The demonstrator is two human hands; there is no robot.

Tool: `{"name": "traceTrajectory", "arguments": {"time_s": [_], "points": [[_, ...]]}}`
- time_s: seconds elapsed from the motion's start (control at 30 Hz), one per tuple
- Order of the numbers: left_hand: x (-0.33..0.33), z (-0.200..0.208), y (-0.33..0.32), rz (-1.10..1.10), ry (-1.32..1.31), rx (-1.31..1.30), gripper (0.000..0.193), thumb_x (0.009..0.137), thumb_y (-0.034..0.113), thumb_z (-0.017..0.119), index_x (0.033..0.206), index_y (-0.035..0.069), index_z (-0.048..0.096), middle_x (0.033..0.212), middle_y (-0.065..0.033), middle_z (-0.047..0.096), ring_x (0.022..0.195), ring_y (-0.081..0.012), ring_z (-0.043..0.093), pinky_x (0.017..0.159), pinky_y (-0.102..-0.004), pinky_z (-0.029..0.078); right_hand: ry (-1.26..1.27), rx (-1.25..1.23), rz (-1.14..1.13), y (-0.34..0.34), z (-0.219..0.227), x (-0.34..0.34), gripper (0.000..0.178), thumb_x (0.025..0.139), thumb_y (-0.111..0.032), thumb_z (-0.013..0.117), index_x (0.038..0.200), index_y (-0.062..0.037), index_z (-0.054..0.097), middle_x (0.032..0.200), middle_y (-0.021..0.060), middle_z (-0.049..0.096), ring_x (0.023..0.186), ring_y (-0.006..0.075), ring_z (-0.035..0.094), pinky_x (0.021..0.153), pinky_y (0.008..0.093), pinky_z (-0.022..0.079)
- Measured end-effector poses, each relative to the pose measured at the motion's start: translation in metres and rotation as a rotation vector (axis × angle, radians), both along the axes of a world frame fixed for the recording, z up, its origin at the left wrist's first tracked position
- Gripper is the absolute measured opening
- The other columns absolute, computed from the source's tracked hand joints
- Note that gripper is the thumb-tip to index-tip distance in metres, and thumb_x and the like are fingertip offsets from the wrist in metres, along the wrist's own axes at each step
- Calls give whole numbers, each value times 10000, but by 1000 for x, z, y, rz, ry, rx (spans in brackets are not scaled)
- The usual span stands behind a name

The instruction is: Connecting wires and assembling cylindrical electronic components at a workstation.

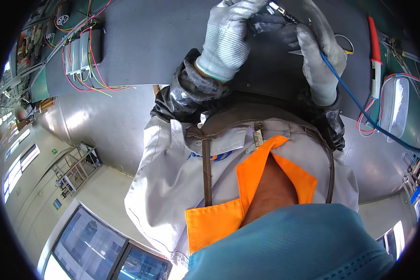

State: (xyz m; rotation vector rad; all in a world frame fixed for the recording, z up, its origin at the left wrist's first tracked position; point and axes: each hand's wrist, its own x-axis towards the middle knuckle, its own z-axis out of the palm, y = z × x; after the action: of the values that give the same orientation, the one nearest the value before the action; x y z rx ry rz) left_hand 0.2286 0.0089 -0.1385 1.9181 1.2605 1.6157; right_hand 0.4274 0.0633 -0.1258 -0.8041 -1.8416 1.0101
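Note:
My left hand [225, 44], in a light grey knit glove, is closed at the top edge. Its fingertips pinch one end of a small metal-and-black part [279, 9], which looks like a cable connector; the fingertips are partly cut off. My right hand [323, 60], gloved alike, curls beside it with thumb and fingers bent. A blue cable [347, 88] runs out of its grip toward the lower right. Dark, shadowed glove fingers [277, 29] show between the two hands, behind the small part. What lies inside the right palm is hidden.
Grey box-like units [81, 51] with red, yellow and black wires lie at the left of the dark worktop [149, 42]. On the right are a red-and-white handled tool [374, 51], a clear plastic bag [396, 105] and red wires. The worktop's near edge runs beneath my forearms.

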Motion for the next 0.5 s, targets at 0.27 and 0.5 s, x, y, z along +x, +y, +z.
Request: {"name": "traceTrajectory", "arguments": {"time_s": [0.27,0.5], "points": [[28,-4,1,-5,-327,-269,282,1044,63,500,1243,-78,641,1043,-121,690,993,-210,657,905,-345,531,27,-36,-68,-4,3,-16,488,985,-172,675,1412,41,569,1232,158,724,954,135,728,804,259,572],[9,-49,25,-454,-1417,-589,310,1039,258,540,1226,65,694,1206,-135,718,1136,-339,670,1059,-510,469,-457,245,78,47,12,50,704,858,-135,753,1508,-78,489,1280,217,662,1104,374,655,933,412,526]]}}
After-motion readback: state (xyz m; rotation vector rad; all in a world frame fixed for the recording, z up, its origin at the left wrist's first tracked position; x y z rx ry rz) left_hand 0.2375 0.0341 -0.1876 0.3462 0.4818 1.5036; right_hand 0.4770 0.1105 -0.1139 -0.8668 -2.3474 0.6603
